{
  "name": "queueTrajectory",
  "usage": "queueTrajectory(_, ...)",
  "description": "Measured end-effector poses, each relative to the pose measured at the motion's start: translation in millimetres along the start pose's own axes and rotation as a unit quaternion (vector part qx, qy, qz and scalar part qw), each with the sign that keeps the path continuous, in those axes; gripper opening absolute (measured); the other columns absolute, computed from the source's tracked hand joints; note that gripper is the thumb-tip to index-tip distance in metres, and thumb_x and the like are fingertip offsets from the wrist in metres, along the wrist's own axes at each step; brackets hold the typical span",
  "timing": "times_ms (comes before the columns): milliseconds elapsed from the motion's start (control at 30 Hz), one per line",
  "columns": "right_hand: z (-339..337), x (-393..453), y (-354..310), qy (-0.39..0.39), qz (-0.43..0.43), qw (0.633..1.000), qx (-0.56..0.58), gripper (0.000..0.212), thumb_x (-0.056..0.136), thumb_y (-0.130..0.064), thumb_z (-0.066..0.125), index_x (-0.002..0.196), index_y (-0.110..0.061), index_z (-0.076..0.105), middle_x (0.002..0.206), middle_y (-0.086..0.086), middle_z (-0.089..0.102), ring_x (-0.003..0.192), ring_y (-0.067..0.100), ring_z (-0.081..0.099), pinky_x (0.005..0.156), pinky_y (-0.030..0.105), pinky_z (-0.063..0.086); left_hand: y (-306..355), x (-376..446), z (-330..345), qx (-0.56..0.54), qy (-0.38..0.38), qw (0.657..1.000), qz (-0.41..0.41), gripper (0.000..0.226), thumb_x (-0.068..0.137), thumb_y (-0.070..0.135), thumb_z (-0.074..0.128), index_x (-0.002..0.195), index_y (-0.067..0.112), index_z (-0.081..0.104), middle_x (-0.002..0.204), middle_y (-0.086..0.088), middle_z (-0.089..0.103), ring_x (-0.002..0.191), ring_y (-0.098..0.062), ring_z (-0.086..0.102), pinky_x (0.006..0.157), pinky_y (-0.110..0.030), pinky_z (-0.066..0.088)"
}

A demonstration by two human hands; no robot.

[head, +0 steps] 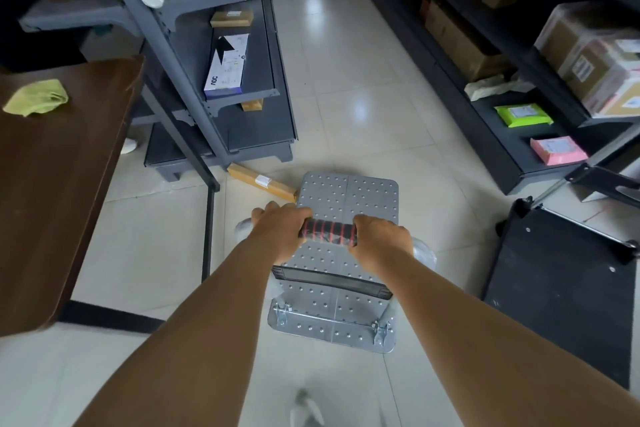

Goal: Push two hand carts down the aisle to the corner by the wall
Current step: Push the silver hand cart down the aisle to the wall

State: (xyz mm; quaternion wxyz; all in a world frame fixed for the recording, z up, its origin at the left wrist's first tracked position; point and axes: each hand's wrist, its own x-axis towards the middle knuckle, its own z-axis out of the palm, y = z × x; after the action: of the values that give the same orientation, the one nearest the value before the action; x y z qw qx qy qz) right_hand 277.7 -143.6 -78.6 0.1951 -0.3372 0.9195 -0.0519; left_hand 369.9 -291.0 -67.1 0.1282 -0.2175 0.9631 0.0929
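Observation:
A silver hand cart (349, 194) with a studded metal platform stands on the tiled floor at the mouth of the aisle. Its handle (329, 232) has a black and red grip wrapped in plastic film. My left hand (277, 232) grips the left end of the handle. My right hand (381, 241) grips the right end. A second hand cart (561, 281), with a black platform, stands on the floor to the right, beside the right shelving, untouched.
Dark shelving (242, 80) on the left and dark shelving (485, 80) on the right line the tiled aisle (346, 62). A long cardboard box (263, 182) lies on the floor touching the silver cart's front left corner. A brown table (59, 184) with a green cloth (36, 102) stands at left.

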Motion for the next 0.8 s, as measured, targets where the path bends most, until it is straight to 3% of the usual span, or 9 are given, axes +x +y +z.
queueTrajectory(167, -17.3, 53.5, -6.9, 0.001, 0.023, 1.0, 0.004, 0.017, 0.091, -0.023, 0.059, 0.106, -0.024, 0.052, 0.085, -0.002, 0.058, 0.08, 0.02, 0.055, 0.077, 0.032, 0.042, -16.9, 55.6, -16.6, -0.007, 0.021, 1.0, 0.006, 0.012, 0.093, 0.018, 0.053, 0.098, 0.029, 0.055, 0.098, 0.002, 0.057, 0.102, -0.025, 0.046, 0.085, -0.041, 0.031)
queueTrajectory(300, -33.1, 104.8, -9.8, 0.013, 0.045, 0.999, 0.003, 0.016, 0.091, -0.024, 0.059, 0.105, -0.025, 0.053, 0.085, -0.003, 0.06, 0.079, 0.02, 0.056, 0.074, 0.03, 0.041, -32.0, 111.1, -30.6, -0.023, 0.034, 0.999, 0.017, 0.015, 0.092, 0.017, 0.052, 0.086, 0.032, 0.051, 0.093, 0.004, 0.059, 0.102, -0.025, 0.046, 0.084, -0.04, 0.031)
queueTrajectory(467, -54.2, 159.1, -3.3, 0.018, 0.066, 0.998, 0.001, 0.01, 0.091, -0.024, 0.055, 0.101, -0.025, 0.053, 0.087, -0.002, 0.063, 0.084, 0.021, 0.061, 0.08, 0.032, 0.048, -38.1, 170.1, -47.6, -0.022, 0.043, 0.998, 0.044, 0.01, 0.092, 0.022, 0.055, 0.097, 0.03, 0.056, 0.092, 0.005, 0.053, 0.1, -0.024, 0.045, 0.078, -0.038, 0.025)
queueTrajectory(633, -79.3, 223.2, 12.3, 0.031, 0.074, 0.997, -0.009, 0.007, 0.092, -0.024, 0.055, 0.097, -0.026, 0.05, 0.085, -0.003, 0.061, 0.081, 0.02, 0.057, 0.078, 0.031, 0.04, -36.7, 237.8, -65.0, -0.035, 0.052, 0.997, 0.04, 0.016, 0.091, 0.023, 0.059, 0.087, 0.033, 0.046, 0.088, 0.007, 0.05, 0.096, -0.021, 0.042, 0.079, -0.038, 0.025)
queueTrajectory(800, -106.5, 299.9, 37.6, 0.047, 0.072, 0.996, -0.015, 0.005, 0.093, -0.026, 0.054, 0.095, -0.027, 0.05, 0.085, -0.003, 0.063, 0.082, 0.021, 0.059, 0.083, 0.034, 0.042, -28.7, 315.2, -86.0, -0.058, 0.073, 0.995, 0.031, 0.017, 0.089, 0.025, 0.06, 0.09, 0.032, 0.045, 0.088, 0.008, 0.054, 0.09, -0.018, 0.04, 0.078, -0.036, 0.026)
